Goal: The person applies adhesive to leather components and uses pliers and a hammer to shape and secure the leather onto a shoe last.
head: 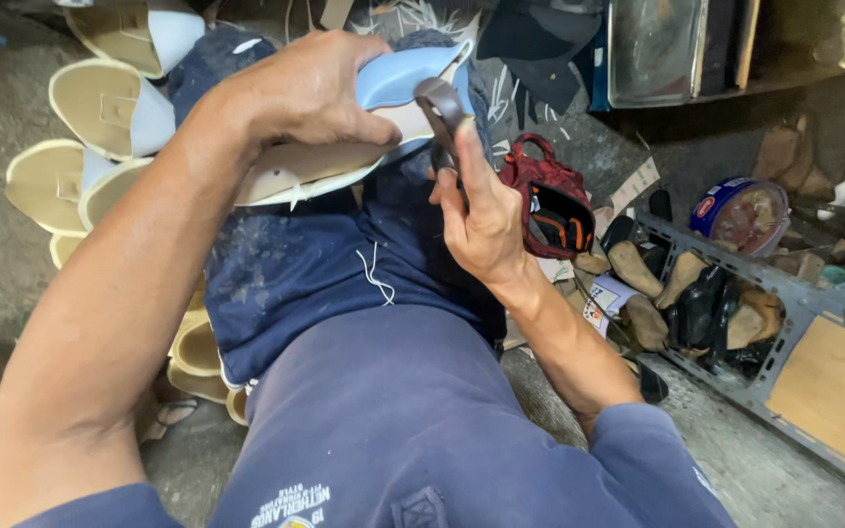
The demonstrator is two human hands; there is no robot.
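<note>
Left hand [310, 93]: closed over the shoe [364, 147], fingers clamped on its upper side, pressing it down on the lap.
Right hand [481, 220]: fingers wrapped around the handle of a dark tool [442, 108], whose curved head is set against the shoe's edge near the blue lining.
Shoe: held over the lap, between the two hands; a cream sole with a pale blue upper is seen, with a loose flap at the lower edge.
Work done: the upper appears already folded onto the sole along most of the length, as far as can be judged.
Work left: the edge at the tool seems unfinished; its far side is hidden by the left hand.
Finished pile [100, 127]: similar cream and blue pieces are stacked on the floor, at the left, beside the leg.
Other things: a red bag [550, 200] lies just beside the right hand; a grey rack [794, 293] of shoe forms stands at the right.
</note>
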